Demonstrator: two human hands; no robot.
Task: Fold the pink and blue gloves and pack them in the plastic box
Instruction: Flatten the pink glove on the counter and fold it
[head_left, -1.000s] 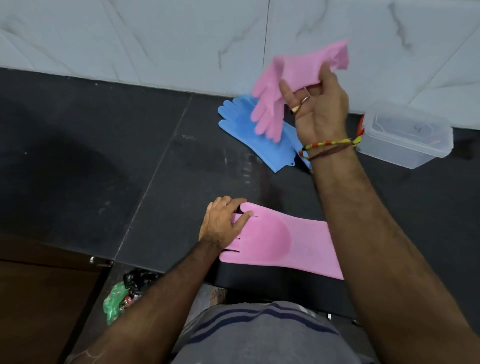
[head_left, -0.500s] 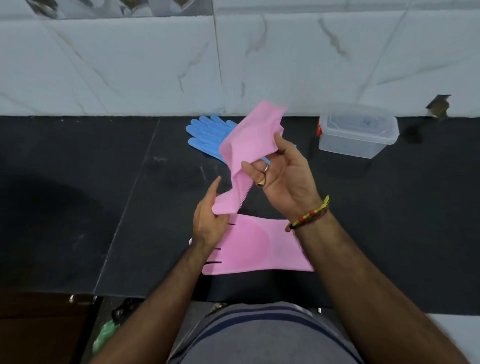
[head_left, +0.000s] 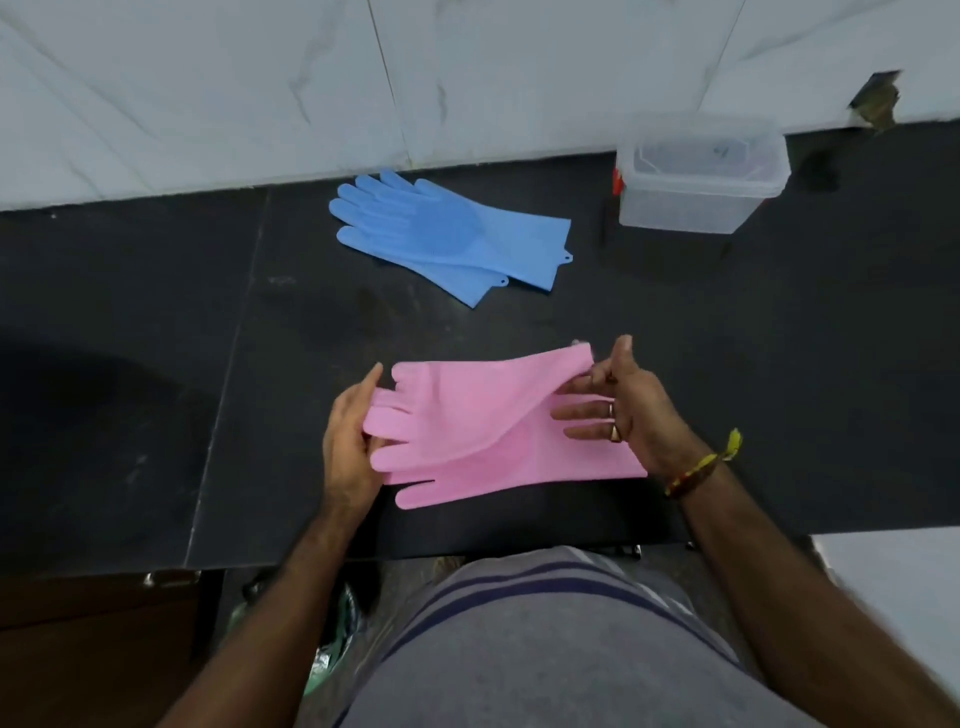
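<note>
We see the two pink gloves (head_left: 483, 426) now lying one over the other on the near part of the black desk (head_left: 156, 322), fingers pointing left; half a second ago the upper glove hung crumpled in the air between the hands, and now it is spread out across the lower one, angled so its cuff rises toward the far right. Our left hand (head_left: 348, 441) has moved from the hanging glove's tip to the finger ends of the pair, and its curled fingers grip them at the left edge. Our right hand (head_left: 623, 410) has come down from chest height; thumb and forefinger pinch the upper glove's cuff corner, while the other fingers lie straight over the lower glove's cuff. The blue gloves (head_left: 447, 239) lie stacked farther back, near the white tiled wall (head_left: 260, 88), fully visible now that the pink glove no longer covers them. The plastic box (head_left: 701, 176), lid on, stands at the far right, well apart from both pairs.
</note>
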